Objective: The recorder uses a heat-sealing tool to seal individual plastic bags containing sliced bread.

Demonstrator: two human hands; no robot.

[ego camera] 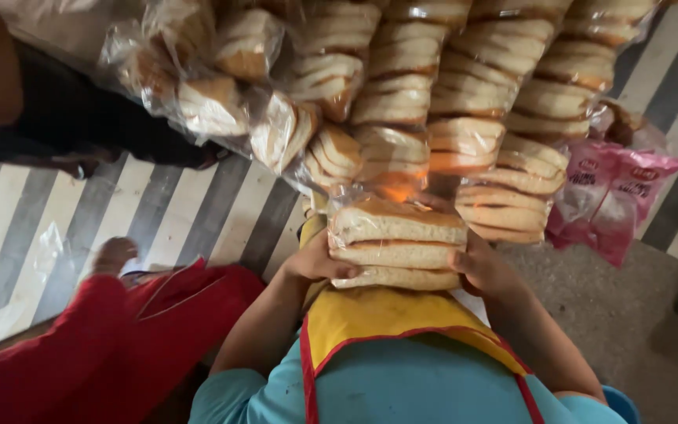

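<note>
Both hands are clamped on one stack of three thick, pale sliced bread pieces with golden-brown crusts (398,243), held just in front of the person's chest: the left hand (319,263) presses against the stack's left end with its fingers curled under the bottom slice, and the right hand (484,267) grips the right end, its fingers wrapped around the side. The stack sits level, bare of any wrapping as far as can be seen, directly above a yellow apron bib with red piping (386,318) worn over a light blue short-sleeved shirt (410,385). Just beyond the held stack, and touching or nearly touching its top edge, lies a large heap of clear plastic bags filled with the same kind of sliced bread (433,86), the bags lined up in rows that run away from the person and spread to the left, where several lie tilted. To the right of the heap, near its lower end, rest a few pink printed plastic bags (614,196), crumpled on a grey concrete floor (614,306). A mat or sheet of grey and cream stripes (158,212) stretches under the heap and out to the left. At the lower left, another person's limb in red cloth (119,338) reaches across the stripes, with a bare foot or hand (111,255) at its end; which it is cannot be told.
</note>
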